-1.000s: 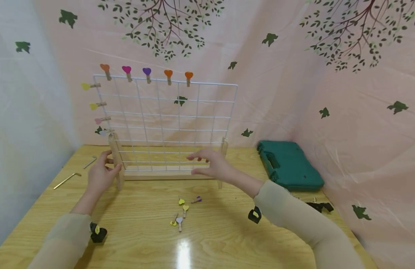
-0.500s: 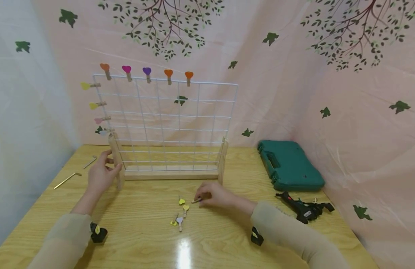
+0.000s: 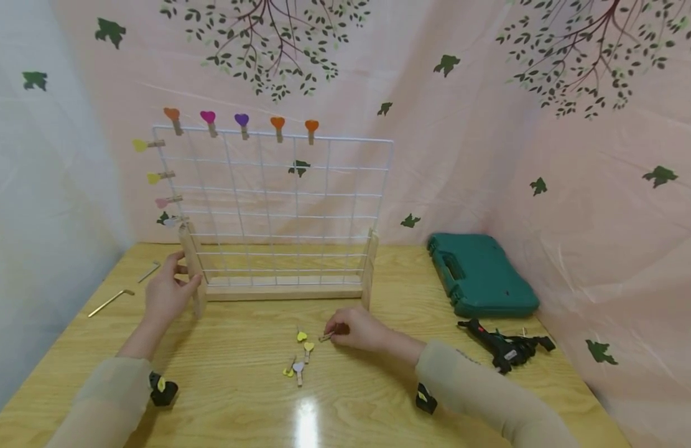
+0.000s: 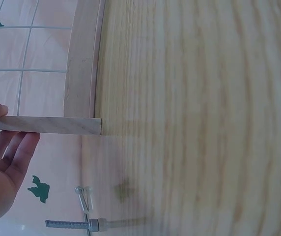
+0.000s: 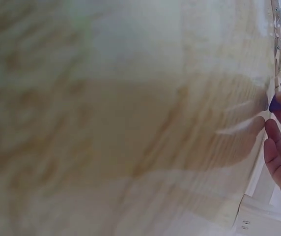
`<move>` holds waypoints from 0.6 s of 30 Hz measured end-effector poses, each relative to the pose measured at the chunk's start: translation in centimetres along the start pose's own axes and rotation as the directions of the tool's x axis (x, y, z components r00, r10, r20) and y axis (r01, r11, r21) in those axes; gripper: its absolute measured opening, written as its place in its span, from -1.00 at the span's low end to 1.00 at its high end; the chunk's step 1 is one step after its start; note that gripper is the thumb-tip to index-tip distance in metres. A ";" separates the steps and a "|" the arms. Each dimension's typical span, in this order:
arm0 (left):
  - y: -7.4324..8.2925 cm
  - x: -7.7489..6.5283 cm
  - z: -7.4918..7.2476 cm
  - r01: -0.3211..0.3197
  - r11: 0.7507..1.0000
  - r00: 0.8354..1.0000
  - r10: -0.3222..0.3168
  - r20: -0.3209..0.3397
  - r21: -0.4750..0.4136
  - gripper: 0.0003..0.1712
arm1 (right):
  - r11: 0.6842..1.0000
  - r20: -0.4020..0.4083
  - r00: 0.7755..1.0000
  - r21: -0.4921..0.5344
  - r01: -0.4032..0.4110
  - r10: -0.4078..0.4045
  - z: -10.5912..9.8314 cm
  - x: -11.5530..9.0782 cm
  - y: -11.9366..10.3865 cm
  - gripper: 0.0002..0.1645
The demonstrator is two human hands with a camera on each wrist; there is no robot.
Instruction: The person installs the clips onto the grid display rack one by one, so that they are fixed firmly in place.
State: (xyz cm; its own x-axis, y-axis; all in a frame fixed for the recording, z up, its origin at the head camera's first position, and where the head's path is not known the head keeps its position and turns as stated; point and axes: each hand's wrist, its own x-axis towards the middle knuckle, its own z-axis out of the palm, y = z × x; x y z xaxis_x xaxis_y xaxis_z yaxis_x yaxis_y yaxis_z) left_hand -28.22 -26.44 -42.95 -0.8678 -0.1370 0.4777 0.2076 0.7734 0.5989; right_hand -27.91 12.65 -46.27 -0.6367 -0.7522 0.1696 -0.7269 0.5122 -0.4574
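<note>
A white wire grid (image 3: 351,139) stands in a wooden frame (image 3: 283,292), with heart-topped mini clothespins along its top and left edges. My left hand (image 3: 168,291) grips the frame's left upright (image 4: 52,125), thumb on one face and fingers on the other. Low over the table, my right hand (image 3: 359,328) pinches a small clothespin (image 3: 325,336) whose purple heart (image 5: 276,104) shows between the fingertips in the right wrist view. Left of it lie several loose clothespins, among them a yellow-hearted one (image 3: 308,347) and a pale lilac one (image 3: 298,371).
A green plastic case (image 3: 485,274) lies at the back right, with a black glue-gun-shaped tool (image 3: 507,348) in front of it. Two L-shaped metal rods, one gold (image 3: 110,303) and one silver (image 3: 149,272), lie left of the frame. Patterned cloth hangs behind.
My right hand has come down from in front of the grid's lower right to the table and taken hold of the purple clothespin. The left hand keeps its grip on the upright.
</note>
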 end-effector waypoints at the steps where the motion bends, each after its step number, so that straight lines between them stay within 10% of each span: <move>1: 0.0 0.0 0.0 0.002 1.000 1.000 -0.002 0.001 -0.001 -0.44 | 1.000 -0.005 1.000 0.001 -0.005 0.005 -0.1 0.0 -0.1 -0.87; 9: -0.1 -0.1 0.0 0.000 1.000 1.000 0.000 -0.004 -0.007 -0.45 | 0.997 -0.048 0.999 0.078 0.011 -0.007 -2.7 0.4 -1.3 -0.84; 18: -0.3 0.1 0.1 -0.012 1.000 1.000 0.012 -0.015 0.005 -0.45 | 0.984 -0.083 0.992 0.156 -0.081 0.095 -11.9 2.0 -5.2 -0.80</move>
State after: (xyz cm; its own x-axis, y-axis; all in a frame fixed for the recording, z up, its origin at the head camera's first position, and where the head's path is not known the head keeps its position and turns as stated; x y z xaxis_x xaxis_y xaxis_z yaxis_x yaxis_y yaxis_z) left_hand -28.40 -26.58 -43.19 -0.8583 -0.1372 0.4945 0.2157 0.7779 0.5902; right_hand -28.47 13.39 -33.15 -0.7221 -0.6630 0.1975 -0.6239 0.5008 -0.6000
